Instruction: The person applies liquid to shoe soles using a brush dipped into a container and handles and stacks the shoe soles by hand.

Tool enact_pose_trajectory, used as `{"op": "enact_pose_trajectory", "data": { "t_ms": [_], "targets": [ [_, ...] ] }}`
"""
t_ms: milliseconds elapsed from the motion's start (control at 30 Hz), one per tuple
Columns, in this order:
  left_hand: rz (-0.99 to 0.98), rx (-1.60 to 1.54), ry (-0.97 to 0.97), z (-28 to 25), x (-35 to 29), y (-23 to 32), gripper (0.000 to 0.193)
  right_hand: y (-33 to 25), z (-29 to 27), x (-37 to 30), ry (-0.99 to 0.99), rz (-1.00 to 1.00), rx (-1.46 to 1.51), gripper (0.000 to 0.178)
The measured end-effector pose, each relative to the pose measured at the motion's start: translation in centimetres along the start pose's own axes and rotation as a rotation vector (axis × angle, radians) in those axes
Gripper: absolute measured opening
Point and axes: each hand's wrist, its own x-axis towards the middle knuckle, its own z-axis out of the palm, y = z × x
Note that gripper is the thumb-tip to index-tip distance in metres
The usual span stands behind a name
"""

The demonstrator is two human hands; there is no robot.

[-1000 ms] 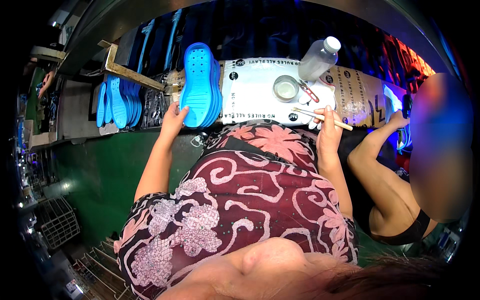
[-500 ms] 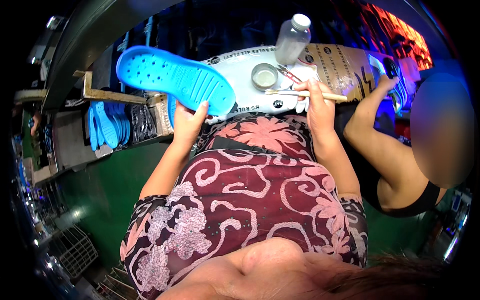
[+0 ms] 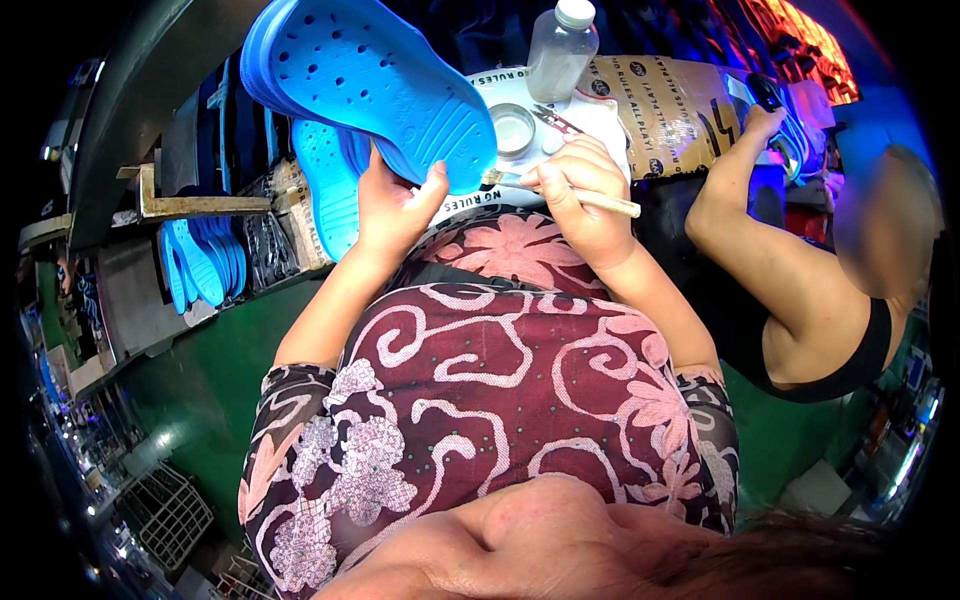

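My left hand (image 3: 395, 210) grips the rounded end of a blue shoe sole (image 3: 370, 85), thumb on top. This sole has round holes at its wide far end and ridges nearer me; more blue edges show close beneath it. Another blue sole (image 3: 325, 185) lies lower, partly hidden behind my left hand. My right hand (image 3: 590, 195) is closed around a brush (image 3: 608, 203) with a pale handle. Its bristles are beside the sole's near right edge; whether they touch is hard to tell. Just beyond my right hand is a small round glass dish (image 3: 514, 130) with pale contents.
A clear bottle with a white cap (image 3: 562, 50) and small red-handled snips (image 3: 555, 119) are near the dish. Taped brown cardboard (image 3: 655, 115) extends right toward another person's arm (image 3: 735, 165). A wooden bar (image 3: 205, 207) and more blue soles (image 3: 205, 258) are at left.
The held sole has come up and looks larger, with more sole edges now showing under it. My right hand has moved left, bringing the brush from near the dish to the sole's edge.
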Motion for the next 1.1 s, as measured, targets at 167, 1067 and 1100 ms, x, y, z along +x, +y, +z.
{"op": "enact_pose_trajectory", "data": {
  "t_ms": [167, 1067, 1100],
  "targets": [
    [0.054, 0.032, 0.039, -0.3, -0.1, -0.6, 0.045, -0.2, 0.2, 0.2, -0.097, -0.033, -0.071, 0.018],
    [0.23, 0.242, 0.094, -0.8, 0.1, -1.5, 0.038, -0.4, 0.9, 0.4, -0.175, -0.086, -0.137, 0.015],
    [0.251, 0.236, 0.089, -0.8, 0.0, -1.6, 0.038, -0.4, 0.7, 0.4, -0.182, -0.084, -0.131, 0.015]
  ]
}}
